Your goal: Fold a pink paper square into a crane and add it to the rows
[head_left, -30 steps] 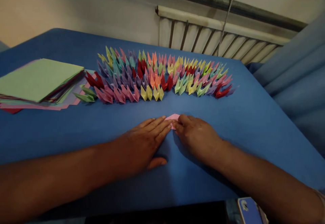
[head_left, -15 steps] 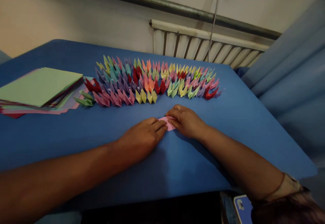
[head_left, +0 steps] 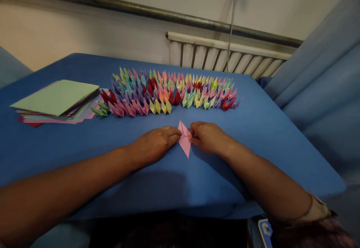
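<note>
A pink folded paper (head_left: 185, 143) lies on the blue table in a long diamond shape, one point toward the far side and one toward me. Creases and a small flap show in its upper half. My left hand (head_left: 159, 141) has its fingertips closed on the paper's left corner. On the opposite corner, the thumb and bent fingers of my right hand (head_left: 209, 137) pinch the edge. Beyond both hands stand rows of folded paper cranes (head_left: 165, 106) in many colours.
To the left is a stack of coloured square sheets (head_left: 60, 96), pale green on top. The blue table (head_left: 135, 199) reaches back toward a wall with a radiator (head_left: 213, 53) and a pipe (head_left: 140, 9). A blue curtain (head_left: 323, 83) hangs at the right.
The pink paper has gone from a small, mostly covered piece to a long diamond with both points showing. My hands have moved slightly apart to its sides. The camera view has shifted a little.
</note>
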{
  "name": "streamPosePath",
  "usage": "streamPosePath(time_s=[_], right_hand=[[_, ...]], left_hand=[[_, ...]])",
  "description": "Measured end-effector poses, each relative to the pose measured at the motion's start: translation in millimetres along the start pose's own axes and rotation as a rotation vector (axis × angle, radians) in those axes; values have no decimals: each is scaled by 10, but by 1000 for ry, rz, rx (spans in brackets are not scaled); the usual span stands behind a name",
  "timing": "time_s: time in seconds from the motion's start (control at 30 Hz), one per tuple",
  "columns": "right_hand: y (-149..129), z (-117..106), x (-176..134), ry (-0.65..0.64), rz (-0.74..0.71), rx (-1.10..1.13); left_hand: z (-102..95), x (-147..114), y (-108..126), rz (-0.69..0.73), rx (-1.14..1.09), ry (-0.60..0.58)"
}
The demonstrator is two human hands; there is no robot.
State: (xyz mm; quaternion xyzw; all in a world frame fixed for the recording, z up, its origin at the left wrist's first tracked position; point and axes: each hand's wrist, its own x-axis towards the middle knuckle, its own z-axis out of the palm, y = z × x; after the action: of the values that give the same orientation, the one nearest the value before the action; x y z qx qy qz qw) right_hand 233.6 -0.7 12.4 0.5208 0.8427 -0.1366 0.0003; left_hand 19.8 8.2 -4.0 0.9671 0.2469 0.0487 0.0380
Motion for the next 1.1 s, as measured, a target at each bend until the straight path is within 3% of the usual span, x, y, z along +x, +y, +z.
streamPosePath(time_s=[0.1, 0.23, 0.43, 0.67, 0.87, 1.0, 1.1], right_hand=[[26, -7, -6, 63, -130, -2], [61, 33, 12, 23, -247, 89], [87, 56, 3, 31, -273, 148], [159, 40, 49, -1, -313, 221], [162, 45, 54, 10, -322, 218], [156, 53, 59, 20, -335, 203], [135, 46, 59, 34, -331, 167]], left_hand=[[25, 14, -12, -67, -98, 74], [53, 49, -14, -77, -106, 92], [95, 52, -56, -49, -91, 101], [75, 77, -32, 152, 137, 44], [115, 78, -19, 149, 219, 72], [143, 79, -25, 76, 117, 149], [119, 82, -19, 15, 9, 143]])
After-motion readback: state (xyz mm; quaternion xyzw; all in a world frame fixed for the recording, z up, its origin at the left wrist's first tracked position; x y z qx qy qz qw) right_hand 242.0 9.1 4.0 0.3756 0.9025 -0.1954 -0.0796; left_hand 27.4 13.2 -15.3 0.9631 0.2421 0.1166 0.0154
